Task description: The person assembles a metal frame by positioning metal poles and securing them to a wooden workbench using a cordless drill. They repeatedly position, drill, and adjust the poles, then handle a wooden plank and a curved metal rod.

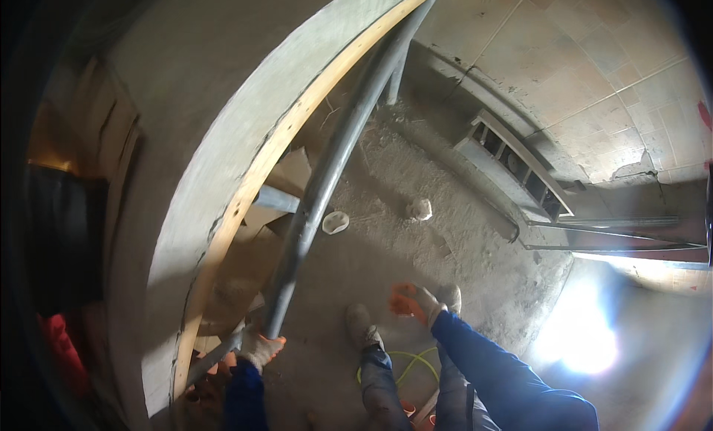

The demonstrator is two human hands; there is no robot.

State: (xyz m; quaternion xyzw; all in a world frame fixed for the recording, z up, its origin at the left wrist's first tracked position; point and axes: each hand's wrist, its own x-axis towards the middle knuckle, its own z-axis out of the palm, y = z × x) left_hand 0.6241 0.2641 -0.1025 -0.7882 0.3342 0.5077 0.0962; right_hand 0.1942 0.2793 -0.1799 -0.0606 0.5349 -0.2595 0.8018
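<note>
A long grey pipe (321, 180) leans at a slant beside a wooden edge strip. My left hand (258, 351), in a white and orange work glove, is closed around the lower end of this pipe. Just left of that hand, a second grey pipe piece (215, 361) runs down toward the wooden strip. My right hand (413, 303), gloved the same way, hangs in the air over the floor in front of my feet. Its fingers look apart and somewhat bent, with nothing visible in them.
A pale curved-looking wall edge with a wooden strip (245, 186) rises at left. Two whitish lumps, one round (336, 222) and one rougher (420, 209), lie on the dusty floor (475, 245). A slatted frame (516, 164) leans at the right wall. A yellow-green hose (411, 366) loops by my legs.
</note>
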